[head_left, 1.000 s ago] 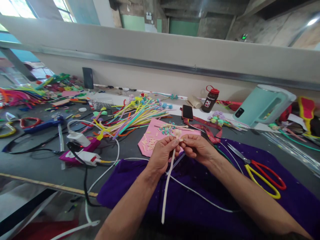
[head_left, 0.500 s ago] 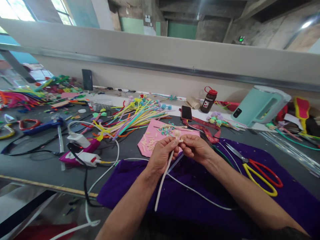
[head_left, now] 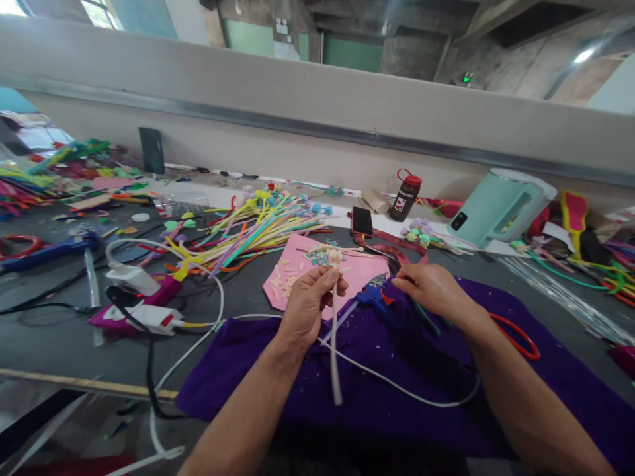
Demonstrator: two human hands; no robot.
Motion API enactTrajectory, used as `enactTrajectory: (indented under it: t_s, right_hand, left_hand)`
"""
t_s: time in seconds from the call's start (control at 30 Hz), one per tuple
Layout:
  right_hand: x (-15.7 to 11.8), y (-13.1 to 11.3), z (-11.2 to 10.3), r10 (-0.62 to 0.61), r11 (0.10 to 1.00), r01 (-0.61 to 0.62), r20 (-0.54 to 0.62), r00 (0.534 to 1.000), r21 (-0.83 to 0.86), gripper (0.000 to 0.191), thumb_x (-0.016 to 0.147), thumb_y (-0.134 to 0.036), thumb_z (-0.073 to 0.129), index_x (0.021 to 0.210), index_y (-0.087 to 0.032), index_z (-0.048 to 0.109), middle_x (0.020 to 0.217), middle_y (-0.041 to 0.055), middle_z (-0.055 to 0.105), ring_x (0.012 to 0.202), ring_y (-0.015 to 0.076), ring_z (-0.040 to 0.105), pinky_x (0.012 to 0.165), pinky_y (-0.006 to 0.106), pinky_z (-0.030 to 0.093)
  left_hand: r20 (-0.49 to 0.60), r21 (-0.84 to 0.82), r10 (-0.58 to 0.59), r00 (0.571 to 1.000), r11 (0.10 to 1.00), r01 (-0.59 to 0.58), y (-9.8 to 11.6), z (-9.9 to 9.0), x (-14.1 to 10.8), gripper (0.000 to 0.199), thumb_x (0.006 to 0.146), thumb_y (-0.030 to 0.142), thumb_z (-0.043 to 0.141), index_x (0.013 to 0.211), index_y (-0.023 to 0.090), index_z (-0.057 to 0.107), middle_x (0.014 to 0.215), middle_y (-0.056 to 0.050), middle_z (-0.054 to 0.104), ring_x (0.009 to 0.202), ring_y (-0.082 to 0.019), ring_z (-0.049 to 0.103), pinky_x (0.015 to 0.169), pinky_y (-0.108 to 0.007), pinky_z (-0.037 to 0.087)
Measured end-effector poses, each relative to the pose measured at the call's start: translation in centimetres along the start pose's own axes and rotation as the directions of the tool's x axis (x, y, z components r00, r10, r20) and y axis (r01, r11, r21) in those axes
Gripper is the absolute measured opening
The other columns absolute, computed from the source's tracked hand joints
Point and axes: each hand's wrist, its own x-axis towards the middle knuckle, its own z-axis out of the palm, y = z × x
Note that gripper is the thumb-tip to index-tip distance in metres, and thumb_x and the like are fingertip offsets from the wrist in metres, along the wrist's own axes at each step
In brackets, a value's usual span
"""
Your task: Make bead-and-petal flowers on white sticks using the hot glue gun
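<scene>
My left hand (head_left: 310,301) pinches a cream pipe-cleaner flower (head_left: 335,256) just below its head. The flower's long pale stem (head_left: 334,350) hangs down in front of the purple cloth (head_left: 278,370). Off to the right, my right hand (head_left: 431,289) is above the cloth with its fingers curled together; whether anything sits in them is hidden. A blue glue gun (head_left: 378,297) with a clear glue stick (head_left: 342,322) lies between the hands. Behind them, a pink sheet (head_left: 278,287) carries small cream pieces (head_left: 285,276) and tiny coloured bits.
Bundled coloured pipe cleaners (head_left: 253,235) lie at back left, near a power strip (head_left: 133,307) with plugs and cables. At the back are a phone (head_left: 361,221), a bottle (head_left: 405,197) and a teal kettle (head_left: 496,208). Red scissor handles (head_left: 518,337) show beside my right forearm.
My right hand has let go of the flower and moved right, partly covering the scissors. The left hand keeps the flower. The glue gun now shows between the hands.
</scene>
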Motion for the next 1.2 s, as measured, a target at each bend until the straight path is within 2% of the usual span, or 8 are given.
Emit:
enactTrajectory:
  t_s: [0.2,0.33,0.43,0.57,0.77,0.87,1.0,1.2]
  right_hand:
    - [-1.7,-1.7,3.5,0.045,0.976,-0.023,0.097,0.994,-0.217,0.048,0.071,-0.062,0.046,0.088,-0.019,0.059,0.085,0.0079,0.063,0.073,0.023,0.06,0.057,0.027,0.037]
    - [-1.6,-3.0,5.0,0.106,0.955,-0.065,0.13,0.986,-0.289,0.043,0.07,-0.052,0.052,0.09,-0.015,0.058,0.088,0.0116,0.061,0.075,0.0251,0.06,0.057,0.028,0.037]
    - [-1.4,-2.3,4.3,0.135,0.984,-0.115,0.143,0.98,-0.138,0.03,0.071,-0.042,0.054,0.086,-0.017,0.059,0.083,0.0067,0.063,0.072,0.0218,0.06,0.058,0.027,0.037]
    - [-1.5,-0.6,2.5,0.111,0.958,-0.131,0.091,0.99,0.253,0.028,0.072,-0.038,0.054,0.09,-0.018,0.06,0.082,0.0028,0.064,0.072,0.0193,0.058,0.061,0.026,0.039]
    - [-2.0,-0.7,1.9,0.114,0.744,-0.113,0.041,0.993,0.658,0.023,0.068,-0.03,0.058,0.085,-0.015,0.06,0.072,0.0013,0.062,0.064,0.0171,0.054,0.057,0.026,0.04]
    - [-2.4,-1.2,2.1,0.078,0.552,-0.092,0.059,0.995,0.829,0.025,0.069,-0.029,0.055,0.089,-0.014,0.059,0.068,0.0025,0.06,0.058,0.0158,0.052,0.054,0.027,0.041]
    - [-3.5,-2.5,2.7,-0.017,0.366,0.034,-0.03,0.999,0.93,0.024,0.072,-0.029,0.052,0.091,-0.016,0.056,0.063,0.0018,0.057,0.055,0.0152,0.051,0.054,0.027,0.04]
    - [-4.8,-4.6,3.9,-0.043,0.378,0.073,-0.062,0.997,0.923,0.026,0.077,-0.036,0.049,0.093,-0.016,0.057,0.062,0.0017,0.055,0.052,0.0142,0.048,0.053,0.027,0.039]
  left_hand:
    - [-0.037,0.03,-0.012,0.999,0.999,0.013,0.2,0.1,-0.1,0.019,0.068,0.032,0.063,0.068,0.013,0.06,0.06,0.001,0.06,0.04,-0.001,0.038,0.034,-0.014,0.019]
    - [0.003,0.031,-0.02,1.0,0.999,0.02,0.1,0.0,-0.2,0.022,0.069,0.033,0.062,0.063,0.012,0.058,0.052,0.004,0.053,0.035,0.0,0.03,0.032,-0.015,0.014]
    - [0.02,0.016,-0.016,1.0,1.0,0.016,0.1,-0.3,-0.2,0.024,0.07,0.033,0.06,0.06,0.012,0.057,0.046,0.005,0.048,0.033,0.0,0.026,0.031,-0.015,0.013]
    - [0.015,-0.015,-0.021,1.0,1.0,0.021,0.0,-0.5,-0.1,0.025,0.07,0.035,0.06,0.058,0.013,0.055,0.043,0.006,0.046,0.03,-0.001,0.027,0.03,-0.016,0.014]
    - [-0.007,-0.022,-0.017,1.0,1.0,0.017,0.1,-0.5,-0.1,0.027,0.068,0.037,0.061,0.057,0.013,0.055,0.043,0.005,0.047,0.03,-0.001,0.028,0.03,-0.016,0.017]
    - [-0.012,-0.017,-0.025,1.0,1.0,0.025,0.1,-0.4,-0.1,0.026,0.07,0.036,0.06,0.058,0.013,0.054,0.044,0.005,0.048,0.03,-0.001,0.03,0.029,-0.015,0.017]
    - [-0.021,-0.001,-0.031,0.999,1.0,0.031,0.1,-0.4,-0.1,0.025,0.07,0.035,0.06,0.061,0.013,0.055,0.048,0.004,0.051,0.03,-0.001,0.031,0.029,-0.015,0.019]
    - [-0.027,0.05,0.007,1.0,0.999,-0.006,0.0,-0.3,-0.2,0.026,0.068,0.037,0.061,0.06,0.013,0.054,0.049,0.004,0.054,0.031,-0.001,0.033,0.029,-0.015,0.021]
